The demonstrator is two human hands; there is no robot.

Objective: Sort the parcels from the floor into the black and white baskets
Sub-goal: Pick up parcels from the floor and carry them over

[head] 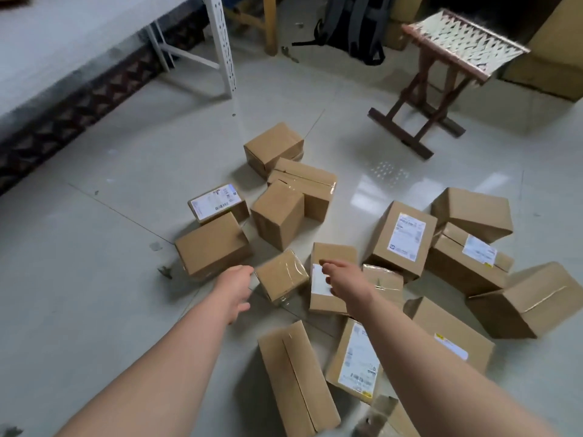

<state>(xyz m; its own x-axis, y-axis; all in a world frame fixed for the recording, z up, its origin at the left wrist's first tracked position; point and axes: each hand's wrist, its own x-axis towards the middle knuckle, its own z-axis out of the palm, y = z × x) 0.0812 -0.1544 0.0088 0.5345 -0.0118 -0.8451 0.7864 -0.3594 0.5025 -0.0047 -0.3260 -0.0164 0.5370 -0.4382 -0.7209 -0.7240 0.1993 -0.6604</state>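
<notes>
Several brown cardboard parcels lie scattered on the pale tiled floor. A small taped parcel (281, 275) sits between my two outstretched arms. My left hand (235, 287) hovers just left of it, fingers relaxed and holding nothing. My right hand (342, 279) reaches over a labelled parcel (328, 280) to its right, fingers loosely curved, holding nothing. Whether either hand touches a parcel is unclear. No black or white basket is in view.
A folding wooden stool (441, 74) stands at the back right. A white metal rack leg (225, 48) and a table edge are at the back left. A dark backpack (356, 26) leans at the back. Bare floor (94, 294) lies to the left.
</notes>
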